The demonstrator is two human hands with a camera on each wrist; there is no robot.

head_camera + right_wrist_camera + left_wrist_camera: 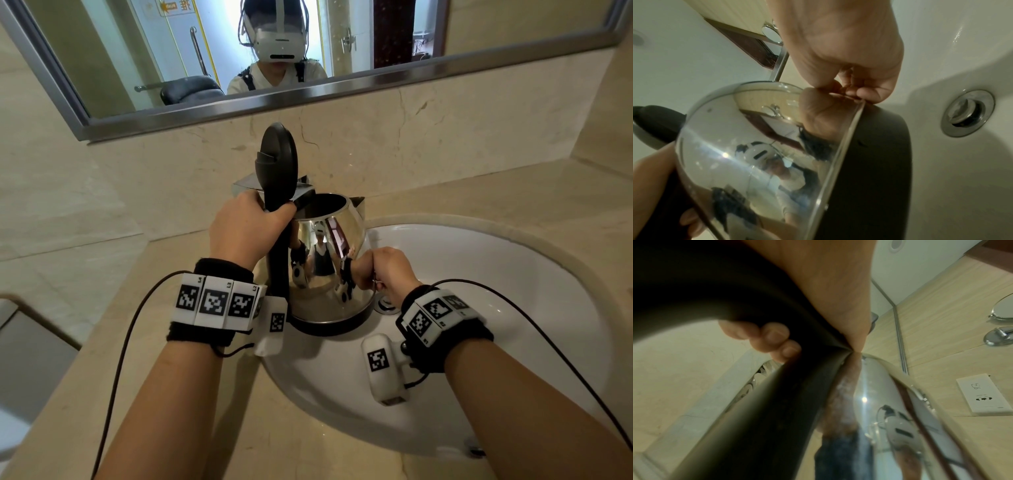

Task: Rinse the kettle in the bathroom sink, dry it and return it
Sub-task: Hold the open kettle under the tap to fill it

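A shiny steel kettle [325, 274] with a black handle and black base hangs over the left part of the white sink [496, 267]. Its black lid [277, 154] stands open, upright. My left hand [255, 219] grips the top of the handle [777, 402], and its fingers [774, 337] wrap round it. My right hand [378, 270] is curled against the kettle's lower right side. In the right wrist view its fingertips [863, 94] touch the seam between the steel wall [756, 146] and the black base [879, 162]. I see nothing held in that hand.
The drain [968, 113] lies below the right hand. A chrome tap [245, 186] is half hidden behind the kettle. A mirror [308, 51] hangs on the back wall. A wall socket [982, 394] and a round mirror [1003, 308] show in the left wrist view. A beige counter [205, 411] surrounds the basin.
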